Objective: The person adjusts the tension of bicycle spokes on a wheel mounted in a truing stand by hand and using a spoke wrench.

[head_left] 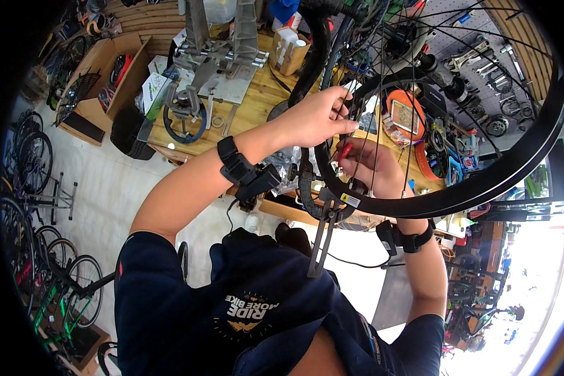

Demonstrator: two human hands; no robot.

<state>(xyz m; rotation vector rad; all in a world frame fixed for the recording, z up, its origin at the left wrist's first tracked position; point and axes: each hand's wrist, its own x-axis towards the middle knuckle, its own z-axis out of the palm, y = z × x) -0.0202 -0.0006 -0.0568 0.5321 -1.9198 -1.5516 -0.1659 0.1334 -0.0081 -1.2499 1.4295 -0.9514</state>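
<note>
Right hand (382, 168) pinches red object (345, 151) — spokes (376, 135) across.

Smooth black wheel rim (457, 203) (a faint sheen), wooden workbench (255, 100), matt cloth shirt (182, 313).

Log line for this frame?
left hand: at bicycle wheel | right hand: holding small red item | workbench: cluttered

From afar I'm seeing pale-striped black rim (457, 200), yellow-white sticker (349, 200), red piece (344, 151), orange dish (400, 96), tan wood-grained bench (257, 116).
</note>
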